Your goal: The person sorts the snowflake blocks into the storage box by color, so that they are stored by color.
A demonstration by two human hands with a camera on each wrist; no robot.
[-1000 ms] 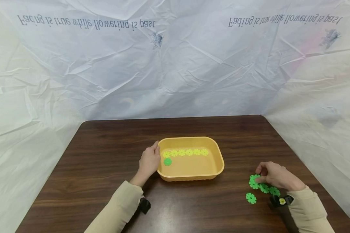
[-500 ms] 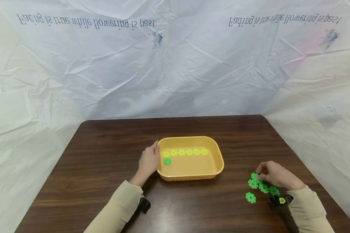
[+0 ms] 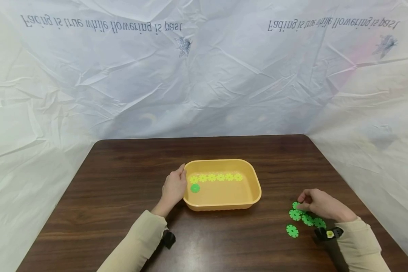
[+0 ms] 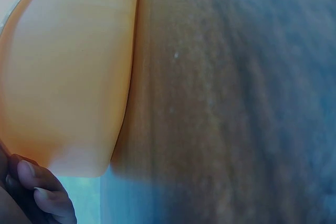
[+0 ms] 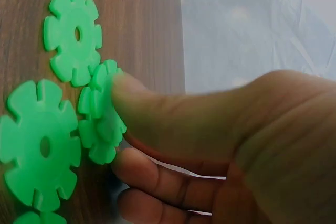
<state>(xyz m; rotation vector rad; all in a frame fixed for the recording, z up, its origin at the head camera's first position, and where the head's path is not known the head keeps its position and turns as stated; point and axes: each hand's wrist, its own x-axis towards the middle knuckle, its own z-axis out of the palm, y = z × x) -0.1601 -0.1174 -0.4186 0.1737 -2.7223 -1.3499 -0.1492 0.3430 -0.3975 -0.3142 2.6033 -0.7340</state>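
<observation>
My left hand (image 3: 174, 186) grips the left side of a yellow plastic basin (image 3: 224, 207); in the left wrist view, curled fingers (image 4: 44, 190) show by its outer wall. A row of several yellow snowflake discs (image 3: 212, 177) lies along the far side inside, with one green snowflake disc (image 3: 195, 188) in front of its left end. To the right of the basin, my right hand (image 3: 326, 204) pinches a green snowflake disc (image 5: 103, 95) with its thumb, overlapping another disc beneath. Several more green discs (image 5: 44, 145) lie flat close by on the table.
One green disc (image 3: 292, 231) lies apart, nearer the front. The dark wood-grain table (image 3: 224, 241) ends at a rounded far edge, with a pale printed sheet (image 3: 204, 94) hanging behind it and at both sides.
Around my right fingers the green discs have shifted slightly, one now showing more apart at the top. The left hand and the basin have stayed in place.
</observation>
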